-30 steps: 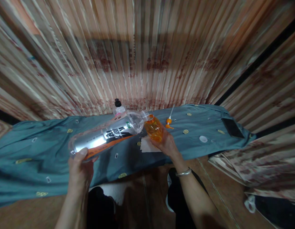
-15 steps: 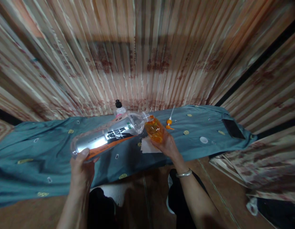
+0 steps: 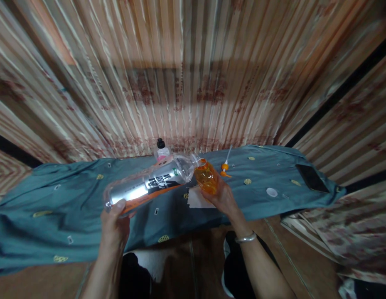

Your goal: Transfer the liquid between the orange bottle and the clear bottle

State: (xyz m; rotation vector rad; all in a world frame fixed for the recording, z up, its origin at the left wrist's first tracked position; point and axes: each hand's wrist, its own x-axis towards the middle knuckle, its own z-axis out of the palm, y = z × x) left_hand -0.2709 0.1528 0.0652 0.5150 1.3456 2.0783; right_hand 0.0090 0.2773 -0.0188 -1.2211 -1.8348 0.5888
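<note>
Left hand point(image 3: 115, 224) gripping base end of big clear bottle point(image 3: 151, 187), thumb on top, fingers tucked under. Thing's tipped nearly sideways over blue-green cloth point(image 3: 89, 220), neck right at mouth of orange bottle point(image 3: 205, 177), can't tell if they touch. Right hand point(image 3: 223, 197) has fingers wrapped round orange one. Orange pump point(image 3: 224, 167) lies nearby, black-capped bottle point(image 3: 162, 150) stands behind.

Two hands point(image 3: 115, 222) point(image 3: 223, 197) are holding two bottles point(image 3: 149, 187) point(image 3: 207, 178), with a third bottle point(image 3: 161, 152) and one pump point(image 3: 224, 167) beyond them, one sheet point(image 3: 197, 199) beneath the right, one disc point(image 3: 271, 192) and one dark slab point(image 3: 311, 177) rightward.
</note>
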